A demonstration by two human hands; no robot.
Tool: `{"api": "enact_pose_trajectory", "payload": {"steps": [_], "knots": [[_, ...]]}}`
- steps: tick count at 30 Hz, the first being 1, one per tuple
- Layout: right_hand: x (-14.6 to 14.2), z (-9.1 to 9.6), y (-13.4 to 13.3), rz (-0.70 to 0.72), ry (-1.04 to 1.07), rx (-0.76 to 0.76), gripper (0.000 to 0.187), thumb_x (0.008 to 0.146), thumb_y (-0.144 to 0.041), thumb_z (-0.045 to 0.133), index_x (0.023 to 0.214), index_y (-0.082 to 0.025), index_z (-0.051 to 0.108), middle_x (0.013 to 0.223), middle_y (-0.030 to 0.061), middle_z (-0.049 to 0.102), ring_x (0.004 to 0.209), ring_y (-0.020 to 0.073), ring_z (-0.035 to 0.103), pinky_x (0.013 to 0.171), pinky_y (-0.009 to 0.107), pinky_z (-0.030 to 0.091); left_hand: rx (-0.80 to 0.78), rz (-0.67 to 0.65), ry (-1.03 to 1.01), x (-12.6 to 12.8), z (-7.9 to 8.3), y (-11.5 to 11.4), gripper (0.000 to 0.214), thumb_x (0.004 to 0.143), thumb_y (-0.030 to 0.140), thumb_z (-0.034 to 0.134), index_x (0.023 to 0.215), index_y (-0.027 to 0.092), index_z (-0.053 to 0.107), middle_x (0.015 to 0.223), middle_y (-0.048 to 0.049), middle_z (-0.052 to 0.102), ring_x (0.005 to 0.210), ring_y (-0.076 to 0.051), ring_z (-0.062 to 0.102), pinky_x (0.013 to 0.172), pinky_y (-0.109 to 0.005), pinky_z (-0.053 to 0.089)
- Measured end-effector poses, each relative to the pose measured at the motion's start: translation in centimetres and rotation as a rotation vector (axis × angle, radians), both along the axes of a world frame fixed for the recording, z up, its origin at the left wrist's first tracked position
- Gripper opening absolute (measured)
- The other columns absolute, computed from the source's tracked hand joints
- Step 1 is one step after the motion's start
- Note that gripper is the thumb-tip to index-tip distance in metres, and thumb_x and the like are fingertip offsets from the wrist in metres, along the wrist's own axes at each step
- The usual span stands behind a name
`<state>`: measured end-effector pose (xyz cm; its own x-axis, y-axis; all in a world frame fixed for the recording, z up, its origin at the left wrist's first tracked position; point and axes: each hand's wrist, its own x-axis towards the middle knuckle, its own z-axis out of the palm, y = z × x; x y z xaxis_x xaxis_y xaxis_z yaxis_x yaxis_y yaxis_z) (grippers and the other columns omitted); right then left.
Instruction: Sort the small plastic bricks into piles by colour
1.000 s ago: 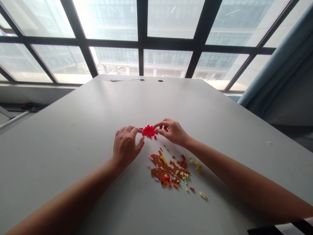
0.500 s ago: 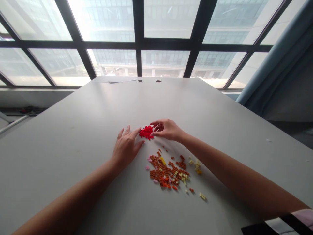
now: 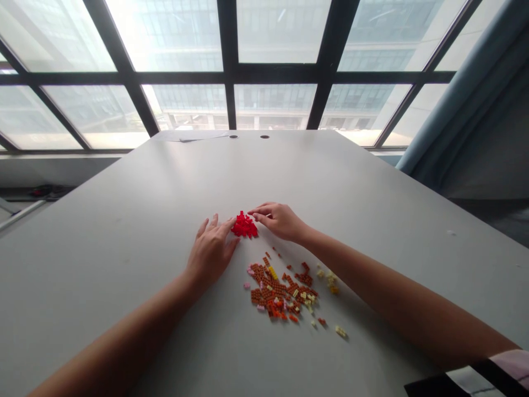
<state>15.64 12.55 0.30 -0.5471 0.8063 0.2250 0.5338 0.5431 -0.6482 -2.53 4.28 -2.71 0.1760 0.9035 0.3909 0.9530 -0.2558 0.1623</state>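
A small heap of red toy bricks (image 3: 245,226) lies on the white table between my two hands. My left hand (image 3: 210,248) rests at its left side, open with the fingers spread, the index fingertip touching the heap's edge. At the heap's upper right is my right hand (image 3: 279,219), its thumb and fingertips drawn close together in a pinch. Whether a brick sits between those fingertips is too small to make out. Nearer to me lies a loose pile of brown toy bricks (image 3: 268,286), mixed with orange, pink, yellow and cream ones.
Cream and yellow bricks (image 3: 332,282) lie beside my right forearm, with a cream brick (image 3: 341,332) nearer to me. The white table (image 3: 165,176) reaches toward the windows, with a flat sheet (image 3: 185,136) at its far edge. A blue curtain (image 3: 450,121) hangs at right.
My right hand's thumb and fingers have drawn closer together and sit at the heap's upper right edge. The red heap's outline has shifted slightly. My left hand stays beside it.
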Motion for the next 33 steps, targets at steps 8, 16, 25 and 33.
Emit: {"api": "enact_pose_trajectory", "payload": {"steps": [8, 16, 25, 33], "knots": [[7.7, 3.4, -4.1, 0.225, -0.185, -0.001, 0.016, 0.081, -0.022, 0.06, 0.091, -0.019, 0.073, 0.081, 0.0042, 0.07, 0.068, 0.0125, 0.062, 0.065, 0.023, 0.048, 0.037, -0.062, -0.065, -0.1, -0.1, 0.0, 0.037, 0.089, 0.025, 0.048, 0.124, 0.017, 0.055, 0.125, -0.0102, 0.061, 0.129, -0.03, 0.043, 0.107, -0.051, 0.034], [13.0, 2.5, -8.0, 0.104, -0.216, -0.065, 0.029, 0.084, -0.042, 0.059, 0.099, -0.021, 0.071, 0.095, 0.0082, 0.066, 0.072, 0.0143, 0.06, 0.065, 0.026, 0.05, 0.07, -0.075, -0.046, -0.1, -0.2, 0.0, 0.038, 0.089, 0.027, 0.047, 0.124, 0.014, 0.055, 0.126, -0.0123, 0.06, 0.128, -0.03, 0.044, 0.108, -0.049, 0.034], [13.6, 0.4, -8.1, 0.054, -0.105, -0.105, 0.035, 0.076, -0.047, 0.067, 0.102, -0.024, 0.072, 0.1, 0.0079, 0.062, 0.056, 0.0074, 0.049, 0.054, 0.022, 0.046, 0.102, -0.084, -0.061, -0.3, -0.4, 0.0, 0.038, 0.089, 0.03, 0.046, 0.124, 0.017, 0.055, 0.125, -0.0107, 0.061, 0.128, -0.031, 0.045, 0.105, -0.053, 0.036], [13.3, -0.1, -7.9, 0.043, -0.029, -0.121, 0.031, 0.083, -0.044, 0.059, 0.097, -0.019, 0.073, 0.097, 0.0093, 0.064, 0.058, 0.0086, 0.05, 0.053, 0.022, 0.045, 0.093, -0.072, -0.028, -0.3, -0.3, -0.1, 0.039, 0.09, 0.03, 0.045, 0.123, 0.014, 0.055, 0.126, -0.0112, 0.061, 0.128, -0.032, 0.045, 0.106, -0.05, 0.035]]}}
